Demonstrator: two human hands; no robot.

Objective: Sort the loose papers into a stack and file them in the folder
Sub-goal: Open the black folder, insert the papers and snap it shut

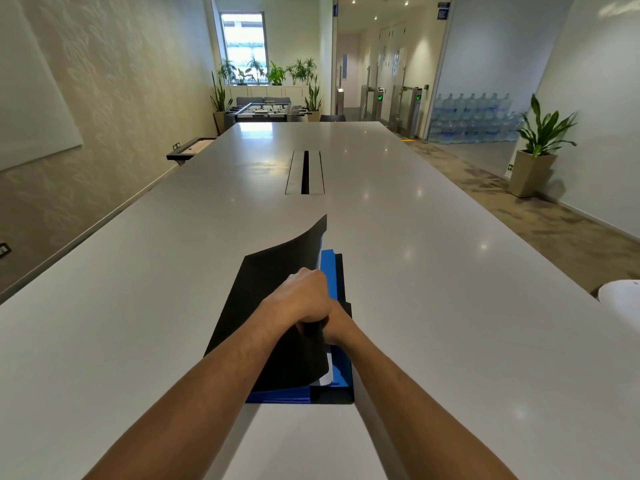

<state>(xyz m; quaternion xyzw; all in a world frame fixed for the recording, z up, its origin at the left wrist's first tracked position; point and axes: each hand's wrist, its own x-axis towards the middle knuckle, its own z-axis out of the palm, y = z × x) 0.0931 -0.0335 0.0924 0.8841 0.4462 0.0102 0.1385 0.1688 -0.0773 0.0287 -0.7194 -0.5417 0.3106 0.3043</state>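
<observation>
I see my left hand (300,295) gripping the black folder (263,306) cover on the desk (450,271); the right hand (337,322) beneath looks closed, grip unclear.

One black folder (263,306) lies on one table (138,306). Two hands show: left hand (298,299), right hand (337,322). Perhaps one white sheet (327,374) peeks out.

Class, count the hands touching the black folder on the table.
2. The left hand grips the folder cover's edge; the right hand sits beside it, mostly hidden behind the left.
</observation>
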